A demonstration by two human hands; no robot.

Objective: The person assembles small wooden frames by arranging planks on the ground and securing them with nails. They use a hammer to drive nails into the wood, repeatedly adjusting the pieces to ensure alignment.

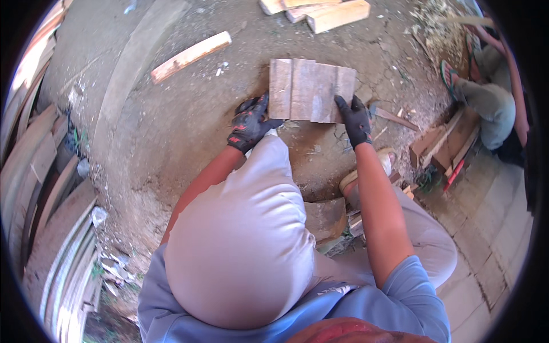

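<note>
Both my hands wear black gloves, the left one with red marks on it. Between them I hold a flat piece of weathered wood point(313, 91), greyish brown, with grooves or joints running across it. My left hand point(250, 122) grips its lower left corner, thumb along the near edge. At the lower right edge, my right hand point(355, 120) has its thumb on the top face; its other fingers are partly hidden. Just right of that hand, a tool with a wooden handle point(397, 118) and a dark metal head lies on the dirt.
A pale wood strip point(191, 56) and several cut blocks point(338, 15) lie ahead. Stacked planks point(43, 166) line the left side. At right, a person point(489, 106) sits beside reddish wooden pieces point(443, 140). Wood shavings point(437, 28) cover the far right ground.
</note>
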